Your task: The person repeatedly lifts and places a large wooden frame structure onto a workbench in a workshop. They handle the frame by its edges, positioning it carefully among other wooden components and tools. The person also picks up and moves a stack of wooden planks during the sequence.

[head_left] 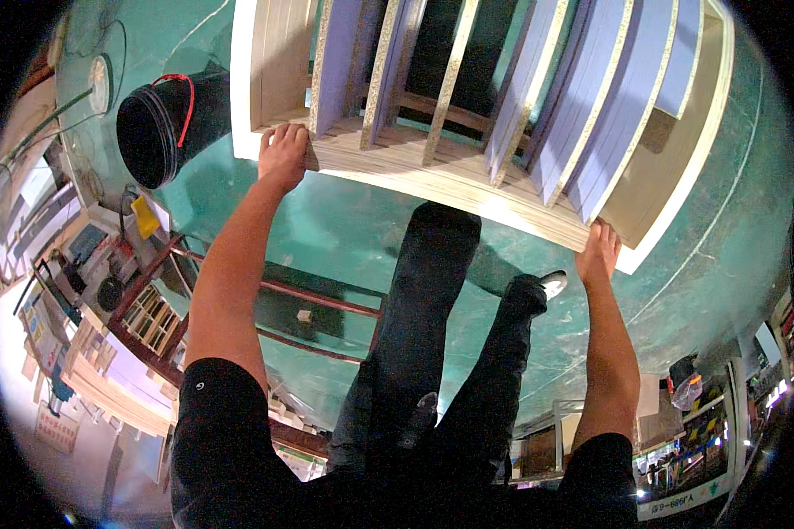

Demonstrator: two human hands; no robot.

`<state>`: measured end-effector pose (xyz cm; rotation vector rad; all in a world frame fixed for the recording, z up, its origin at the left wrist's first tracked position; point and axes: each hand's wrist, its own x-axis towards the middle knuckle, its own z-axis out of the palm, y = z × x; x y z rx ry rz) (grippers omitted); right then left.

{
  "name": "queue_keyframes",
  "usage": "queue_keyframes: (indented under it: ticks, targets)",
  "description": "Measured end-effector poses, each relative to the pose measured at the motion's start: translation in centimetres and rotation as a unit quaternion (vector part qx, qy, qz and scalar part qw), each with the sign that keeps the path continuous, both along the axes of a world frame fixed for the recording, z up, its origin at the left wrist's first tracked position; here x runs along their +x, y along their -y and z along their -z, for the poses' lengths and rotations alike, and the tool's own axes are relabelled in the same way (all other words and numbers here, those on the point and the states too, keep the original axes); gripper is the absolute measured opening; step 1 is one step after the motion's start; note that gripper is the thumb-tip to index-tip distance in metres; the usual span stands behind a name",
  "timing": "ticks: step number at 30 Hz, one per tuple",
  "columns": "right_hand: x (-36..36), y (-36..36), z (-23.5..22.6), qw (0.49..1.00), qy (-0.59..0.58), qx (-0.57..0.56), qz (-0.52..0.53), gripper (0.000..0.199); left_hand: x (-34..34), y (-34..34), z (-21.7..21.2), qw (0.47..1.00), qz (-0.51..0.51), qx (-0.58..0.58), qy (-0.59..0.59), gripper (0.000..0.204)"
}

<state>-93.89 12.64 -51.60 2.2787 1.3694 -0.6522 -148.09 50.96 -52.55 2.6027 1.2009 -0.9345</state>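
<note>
A large pale wooden cabinet frame fills the upper middle, its near rail toward me. Inside it stand several upright lavender panels with speckled chipboard edges. My left hand is closed over the rail near its left corner, fingers wrapped over the top edge. Near the right corner my right hand grips the same rail, with fingertips hooked over it. Both arms are stretched forward and wide apart. What lies under the frame is largely hidden.
A black bucket with a red cord stands left of the frame. Dark red metal bars lie across the green floor beside my legs. Workshop clutter and stacked boards sit at far left; shelving is at lower right.
</note>
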Motion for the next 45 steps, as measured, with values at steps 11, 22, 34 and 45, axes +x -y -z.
queue_keyframes:
  ticks: [11,22,34,45]
  targets:
    - [1.4,3.4,2.4,0.997,-0.011,0.039,-0.060,0.061,-1.6,-0.3,3.8,1.000,0.006,-0.024,-0.007,0.041]
    - [0.8,-1.0,-3.9,0.998,-0.055,-0.028,-0.033,0.064,1.8,-1.0,-2.0,0.989,0.018,-0.128,-0.073,0.096]
    - [13.8,4.6,1.8,0.875,-0.016,0.126,0.468,0.093,-16.1,-14.5,8.4,0.923,-0.320,0.053,0.207,0.114]
    - [12.4,4.3,3.8,0.862,0.112,0.058,0.492,0.077,-10.0,-13.7,9.5,0.918,-0.384,0.086,0.051,0.076]
